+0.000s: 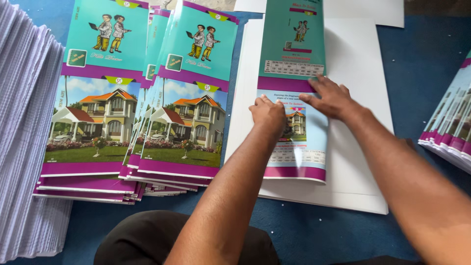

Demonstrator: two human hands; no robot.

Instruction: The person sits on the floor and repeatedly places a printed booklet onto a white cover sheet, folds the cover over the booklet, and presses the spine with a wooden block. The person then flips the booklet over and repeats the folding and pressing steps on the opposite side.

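Two bare hands press flat on one printed cover sheet (292,98), which lies on a stack of white sheets (353,122) over a blue floor covering (422,59). The cover sheet runs lengthwise away from the person: teal panel at the far end, purple band across the middle, a house picture and a second purple band at the near end.

Left hand (268,114): fingers curled, knuckles up, resting on the sheet's left edge just below the middle purple band. It grips nothing; it bears down on the sheet.

Right hand (331,98): fingers extended and spread, palm down, touching the sheet's right half at the purple band. It grips nothing.

The two hands sit close together, nearly touching, with the sheet directly beneath both.

To the left lies a fanned pile of covers (132,98) with the same print. Further left stands a tall stack of white paper (24,137). At the right edge lies another fanned pile (449,132).
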